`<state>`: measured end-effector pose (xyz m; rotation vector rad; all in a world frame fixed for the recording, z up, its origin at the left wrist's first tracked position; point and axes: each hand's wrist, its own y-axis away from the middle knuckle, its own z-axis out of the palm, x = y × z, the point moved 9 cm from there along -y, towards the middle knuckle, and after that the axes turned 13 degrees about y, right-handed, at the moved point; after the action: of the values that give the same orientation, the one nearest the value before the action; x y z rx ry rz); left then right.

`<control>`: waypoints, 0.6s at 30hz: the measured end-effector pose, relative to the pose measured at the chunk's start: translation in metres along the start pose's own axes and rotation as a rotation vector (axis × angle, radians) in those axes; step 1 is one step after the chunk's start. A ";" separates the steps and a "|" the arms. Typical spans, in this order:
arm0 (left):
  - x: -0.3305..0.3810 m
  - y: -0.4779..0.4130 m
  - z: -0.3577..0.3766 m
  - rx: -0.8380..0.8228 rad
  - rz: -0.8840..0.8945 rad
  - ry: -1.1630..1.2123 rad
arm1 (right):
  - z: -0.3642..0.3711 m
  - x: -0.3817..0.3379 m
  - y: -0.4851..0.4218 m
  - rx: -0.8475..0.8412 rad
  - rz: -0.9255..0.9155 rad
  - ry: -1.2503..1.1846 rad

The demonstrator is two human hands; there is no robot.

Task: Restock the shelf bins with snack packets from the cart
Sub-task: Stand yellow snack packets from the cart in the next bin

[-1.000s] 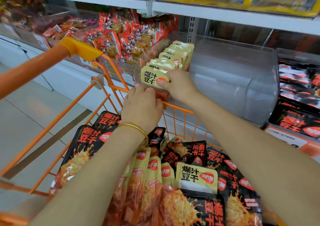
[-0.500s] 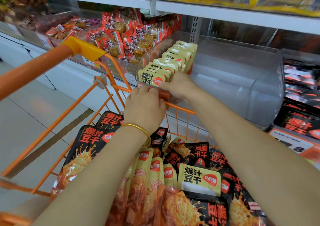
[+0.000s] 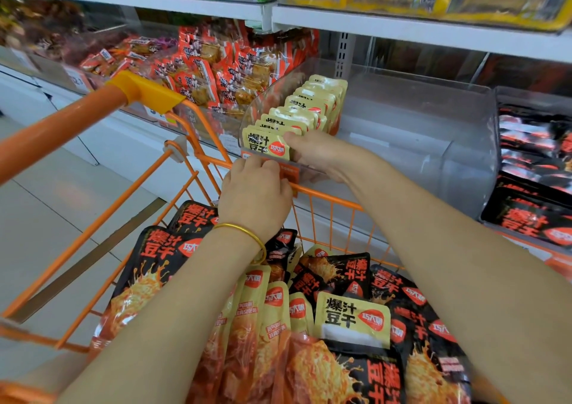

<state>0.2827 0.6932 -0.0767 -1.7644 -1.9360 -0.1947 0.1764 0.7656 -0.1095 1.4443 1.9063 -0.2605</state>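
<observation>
Gold-bangled left hand (image 3: 255, 190): seen knuckles up at the cart's far end, fingers curled over the front lip of the clear bin (image 3: 433, 131), just below the front packet (image 3: 267, 145).
Right hand (image 3: 322, 156): reached into the bin from the right; the thumb is laid on the front packet's top right corner, the other fingers are tucked low behind the bin's front wall, and the packet is held at that side.
Front packet: yellow, black lettering, red oval logo; stood upright and pressed against the bin's front wall at its left end.
Row behind it (image 3: 309, 106): more yellow packets of the same kind, lined up on edge one behind another towards the back of the bin.
Clear bin: filled only along its left side; the right part is seen bare through the plastic.
Cart (image 3: 328, 194): orange wire, parked right against the shelf, its front rail just under the left hand.
Cart load: black packets (image 3: 161, 255) with orange lettering are piled across it, and one yellow packet (image 3: 353, 320) is laid face up on top, between the two forearms.
Neighbouring bins: red packets (image 3: 210, 72) are heaped to the left, black packets (image 3: 532, 156) are stacked to the right.
Upper shelf (image 3: 402, 29): white, with green and yellow goods seen above it.
</observation>
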 end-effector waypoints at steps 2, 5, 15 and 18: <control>0.001 0.000 0.000 0.003 0.004 -0.005 | 0.001 -0.001 0.005 -0.042 -0.020 0.020; 0.001 0.002 0.000 0.006 0.008 -0.019 | -0.018 -0.008 0.024 0.081 -0.064 0.200; 0.024 0.008 -0.010 0.157 0.141 -0.091 | 0.010 0.025 0.166 -0.122 -0.223 0.534; 0.028 0.010 -0.009 0.152 0.170 -0.049 | 0.032 0.053 0.174 -0.258 -0.171 0.719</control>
<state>0.2943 0.7157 -0.0585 -1.8349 -1.7715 0.0541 0.3404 0.8488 -0.1227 1.2932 2.5171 0.4801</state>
